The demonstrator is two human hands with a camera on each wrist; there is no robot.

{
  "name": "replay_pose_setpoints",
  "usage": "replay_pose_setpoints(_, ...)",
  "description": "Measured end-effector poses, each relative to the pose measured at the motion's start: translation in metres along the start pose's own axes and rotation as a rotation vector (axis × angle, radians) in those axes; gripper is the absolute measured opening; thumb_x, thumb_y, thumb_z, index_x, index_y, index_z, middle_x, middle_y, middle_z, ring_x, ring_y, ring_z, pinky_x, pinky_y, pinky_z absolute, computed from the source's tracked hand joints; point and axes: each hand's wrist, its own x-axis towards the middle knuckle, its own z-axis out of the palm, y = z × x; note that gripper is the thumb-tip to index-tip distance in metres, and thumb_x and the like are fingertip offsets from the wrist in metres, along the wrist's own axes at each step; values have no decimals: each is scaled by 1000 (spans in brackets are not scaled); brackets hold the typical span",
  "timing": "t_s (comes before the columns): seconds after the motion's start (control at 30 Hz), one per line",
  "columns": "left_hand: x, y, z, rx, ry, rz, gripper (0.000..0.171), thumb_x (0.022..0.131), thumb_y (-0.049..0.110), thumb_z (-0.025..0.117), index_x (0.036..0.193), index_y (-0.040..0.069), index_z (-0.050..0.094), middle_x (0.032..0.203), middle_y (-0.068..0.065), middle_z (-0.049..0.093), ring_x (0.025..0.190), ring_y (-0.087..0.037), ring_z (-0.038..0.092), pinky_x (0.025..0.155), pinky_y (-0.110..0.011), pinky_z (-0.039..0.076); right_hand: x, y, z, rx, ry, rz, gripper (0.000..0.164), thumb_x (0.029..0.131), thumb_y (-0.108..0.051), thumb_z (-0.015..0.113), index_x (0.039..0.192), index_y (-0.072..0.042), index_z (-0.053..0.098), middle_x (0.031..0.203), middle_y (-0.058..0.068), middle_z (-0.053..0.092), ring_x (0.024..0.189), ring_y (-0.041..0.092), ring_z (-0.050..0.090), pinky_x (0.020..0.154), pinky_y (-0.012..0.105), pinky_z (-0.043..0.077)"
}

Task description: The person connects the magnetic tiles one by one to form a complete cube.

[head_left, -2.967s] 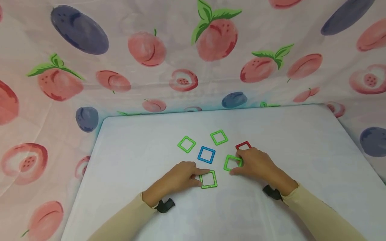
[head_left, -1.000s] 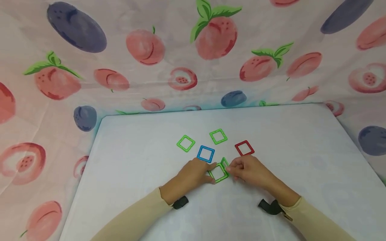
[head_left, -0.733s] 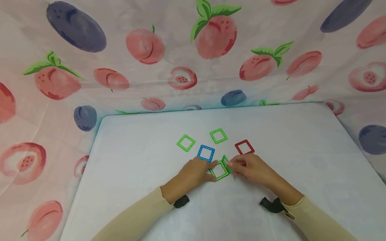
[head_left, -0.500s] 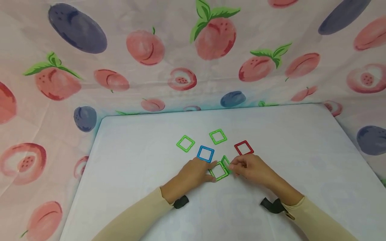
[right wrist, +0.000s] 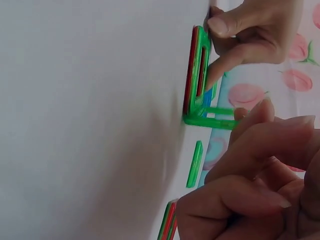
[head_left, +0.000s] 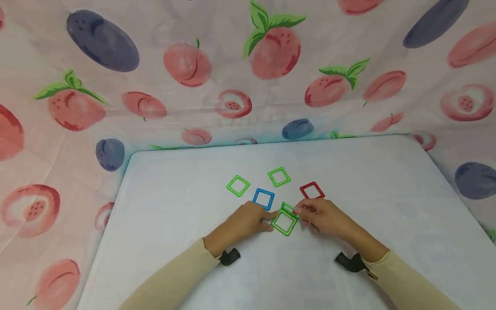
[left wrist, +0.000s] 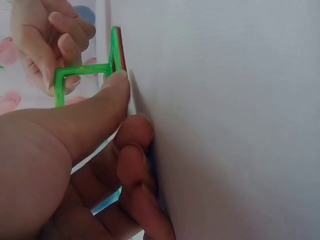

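Observation:
In the head view a green square magnetic tile (head_left: 284,223) lies on the white table, a second green tile (head_left: 288,208) standing tilted up along its far edge. My right hand (head_left: 323,218) pinches the raised tile at its right corner, thumb against index finger. My left hand (head_left: 245,221) holds the flat tile by its left corner, thumb and index finger on its edges. Its thumb (left wrist: 107,102) covers part of the tile in the left wrist view. A red layer (right wrist: 190,75) shows under the flat tile in the right wrist view.
Behind the hands lie a blue tile (head_left: 263,199), two green tiles, left (head_left: 231,189) and middle (head_left: 275,183), and a red tile (head_left: 318,186) near my right fingers. A fruit-print curtain (head_left: 155,26) surrounds the white table (head_left: 174,181).
Three seconds ago both green tiles were apart, one in each hand. My right hand has raised its tile against the other. The joined pair has since turned, bringing the raised tile to the far side.

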Motion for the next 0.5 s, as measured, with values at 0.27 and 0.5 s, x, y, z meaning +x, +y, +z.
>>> replay_pose_setpoints(0.27, -1, -5, -4, -220, 8, 3, 29, 90, 36, 62, 114, 24, 69, 84, 10, 70, 63, -2, 49, 57, -19, 40, 3, 6, -5, -38, -19, -84, 24, 96, -40, 50, 100, -21, 63, 72, 5, 59, 47, 14, 50, 50, 26, 42)
replay_pose_setpoints(0.5, 0, 0, 1, -384, 70, -40, 27, 98, 39, 47, 116, 24, 60, 81, 10, 65, 74, -3, 56, 67, -23, 45, 7, 4, -6, -69, -47, -187, 25, 99, -36, 45, 92, -19, 61, 68, 7, 56, 43, 12, 45, 48, 25, 40)
